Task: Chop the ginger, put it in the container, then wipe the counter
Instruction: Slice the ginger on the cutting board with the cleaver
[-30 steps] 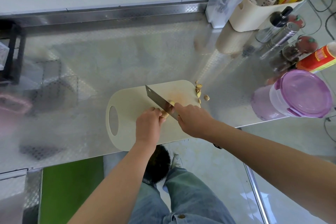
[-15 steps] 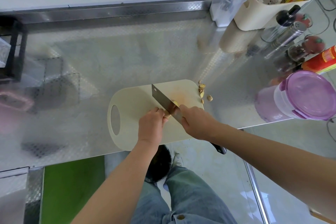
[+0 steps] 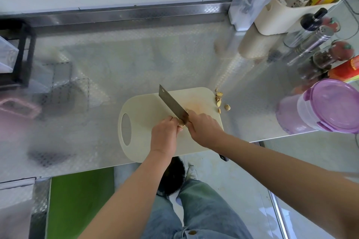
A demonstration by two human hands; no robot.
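Note:
A cream cutting board [image 3: 147,106] lies at the front edge of the steel counter [image 3: 136,60]. My left hand [image 3: 165,134] holds a piece of ginger [image 3: 181,122] down on the board with curled fingers. My right hand [image 3: 204,128] grips the handle of a cleaver [image 3: 172,103], whose blade rests against the ginger right beside my left fingers. Ginger scraps [image 3: 220,99] lie at the board's right edge and on the counter. A purple-lidded container [image 3: 330,105] stands at the right.
Spice jars and bottles [image 3: 318,44], a red can [image 3: 347,70] and a cream caddy [image 3: 277,15] crowd the back right. A black rack [image 3: 21,54] stands at the left. A dark bin [image 3: 171,176] sits on the floor below the counter edge.
The cleaver's blade has shifted slightly along the ginger between cuts. Both hands keep their places on the board.

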